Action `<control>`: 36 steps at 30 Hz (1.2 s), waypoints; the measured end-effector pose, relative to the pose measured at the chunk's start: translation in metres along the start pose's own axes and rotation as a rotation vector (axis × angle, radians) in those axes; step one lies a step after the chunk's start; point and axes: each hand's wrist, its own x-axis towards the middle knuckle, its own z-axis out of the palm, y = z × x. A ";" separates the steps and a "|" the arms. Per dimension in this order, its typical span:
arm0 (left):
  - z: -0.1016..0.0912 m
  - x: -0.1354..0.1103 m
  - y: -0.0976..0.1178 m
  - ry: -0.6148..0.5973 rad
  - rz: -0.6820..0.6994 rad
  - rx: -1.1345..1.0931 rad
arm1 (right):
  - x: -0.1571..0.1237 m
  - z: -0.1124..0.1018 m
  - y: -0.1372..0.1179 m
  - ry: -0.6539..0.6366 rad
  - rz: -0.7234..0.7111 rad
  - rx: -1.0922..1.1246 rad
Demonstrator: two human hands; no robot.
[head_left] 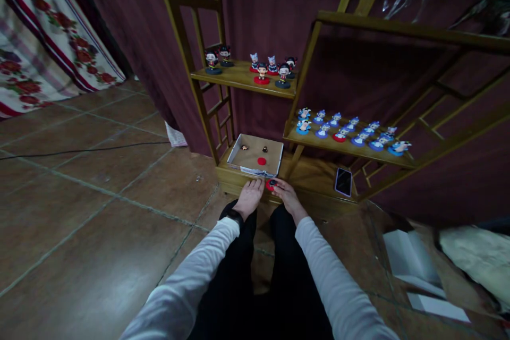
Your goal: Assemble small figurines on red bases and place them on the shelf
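Both of my hands reach to the front edge of the lowest wooden shelf. My right hand pinches a small red round piece between its fingers. Beside it my left hand has its fingers curled downward against the shelf edge, with nothing visible in them. Just behind the hands stands a shallow cardboard box holding a red disc and two small dark pieces.
Several figurines on red and dark bases stand on the upper shelf, and several blue-based ones on the middle shelf. A phone lies on the bottom shelf. White boxes sit on the tiled floor at right; a cable runs at left.
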 end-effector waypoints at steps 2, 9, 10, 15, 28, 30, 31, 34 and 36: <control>0.001 0.001 0.001 -0.003 0.018 0.021 | 0.000 0.000 0.001 -0.011 0.001 -0.014; 0.006 0.002 0.003 0.025 0.024 0.014 | 0.001 -0.001 -0.001 -0.027 0.010 -0.049; 0.006 0.002 0.003 0.029 0.016 0.006 | 0.001 -0.001 -0.002 -0.029 0.011 -0.052; 0.007 0.002 0.005 0.047 -0.016 -0.124 | 0.000 0.002 -0.003 -0.020 0.013 -0.048; 0.003 0.010 0.001 0.013 0.017 -0.200 | -0.002 0.002 -0.005 -0.023 -0.017 -0.016; 0.005 0.010 0.000 0.020 0.001 -0.240 | -0.002 0.003 -0.005 -0.016 -0.012 -0.010; 0.007 0.010 -0.001 0.021 -0.010 -0.269 | -0.002 0.003 -0.005 -0.017 -0.007 -0.008; 0.014 0.012 -0.005 0.010 -0.046 -0.451 | -0.002 0.004 -0.006 -0.028 0.002 -0.002; 0.021 0.015 -0.008 0.014 -0.080 -0.652 | -0.002 0.004 -0.007 -0.032 0.007 0.007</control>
